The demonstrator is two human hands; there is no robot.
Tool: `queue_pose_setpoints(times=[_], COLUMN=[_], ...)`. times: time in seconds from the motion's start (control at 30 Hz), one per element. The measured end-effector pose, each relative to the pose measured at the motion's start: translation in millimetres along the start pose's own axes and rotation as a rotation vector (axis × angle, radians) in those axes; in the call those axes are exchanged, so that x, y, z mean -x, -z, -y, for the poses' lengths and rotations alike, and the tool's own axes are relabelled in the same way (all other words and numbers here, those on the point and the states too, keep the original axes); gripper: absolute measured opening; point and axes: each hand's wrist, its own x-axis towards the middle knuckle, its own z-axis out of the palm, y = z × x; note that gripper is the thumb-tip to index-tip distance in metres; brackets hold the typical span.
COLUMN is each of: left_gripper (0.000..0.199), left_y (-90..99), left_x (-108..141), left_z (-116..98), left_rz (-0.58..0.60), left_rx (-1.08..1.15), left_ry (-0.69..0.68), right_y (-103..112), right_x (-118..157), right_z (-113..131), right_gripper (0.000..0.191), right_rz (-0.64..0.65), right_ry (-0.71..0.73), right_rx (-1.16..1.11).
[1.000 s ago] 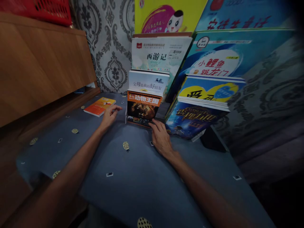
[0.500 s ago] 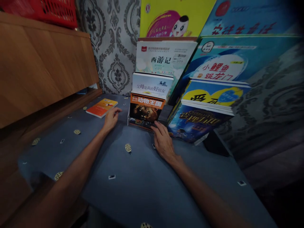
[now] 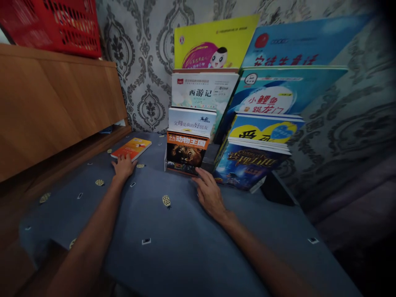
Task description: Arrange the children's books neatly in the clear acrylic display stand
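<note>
An orange book (image 3: 136, 145) lies flat at the left rear of the cloth-covered table. Over its near edge, my left hand (image 3: 123, 166) is open, with spread fingertips on the cover. My right hand (image 3: 209, 192) is open too, its fingers stretched toward the lower right corner of the book with a lion on its cover (image 3: 185, 154). Whether those fingertips touch that book I cannot tell. Behind the lion book stands a pale book (image 3: 192, 119) in the same upright row. A dark blue book (image 3: 247, 165) fronts the row to the right.
Taller books, a white one (image 3: 201, 88), a yellow-green one (image 3: 213, 37) and a teal one (image 3: 278, 93), rise at the back against the patterned wall (image 3: 148, 103). To the left, a wooden cabinet (image 3: 62, 111) bears a red basket (image 3: 62, 29). The blue tablecloth (image 3: 173, 247) extends toward me.
My left hand has moved left and onto the orange book. My right hand stays near the lion book's lower corner. The camera view has tilted up a little.
</note>
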Motion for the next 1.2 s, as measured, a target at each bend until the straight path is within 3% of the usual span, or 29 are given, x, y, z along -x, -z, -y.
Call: queue_pose_setpoints(times=[0.27, 0.4, 0.57, 0.77, 1.0, 1.2], left_gripper=[0.04, 0.033, 0.04, 0.025, 0.034, 0.036], left_y=[16.2, 16.9, 19.4, 44.7, 68.4, 77.8], left_x=[-16.5, -23.4, -26.4, -23.4, 16.0, 80.7], left_z=[6.3, -1.9, -16.4, -12.8, -16.0, -30.7], left_rz=[0.086, 0.139, 0.185, 0.176, 0.164, 0.188], left_rx=[-0.122, -0.188, -0.253, -0.29, -0.353, -0.41], left_ry=[-0.176, -0.25, -0.313, -0.444, -0.542, -0.621], right_y=[0.4, 1.6, 3.2, 3.5, 2.2, 0.2], right_x=[0.1, -0.5, -1.0, -1.4, -0.6, -0.5], right_z=[1.5, 2.6, 4.4, 3.2, 0.5, -0.1], right_gripper=[0.042, 0.038, 0.038, 0.034, 0.031, 0.035], right_rz=[0.002, 0.0, -0.001, 0.026, 0.055, 0.091], right_ry=[-0.004, 0.01, 0.022, 0.03, 0.034, 0.02], right_rx=[-0.013, -0.002, 0.012, 0.004, -0.016, -0.049])
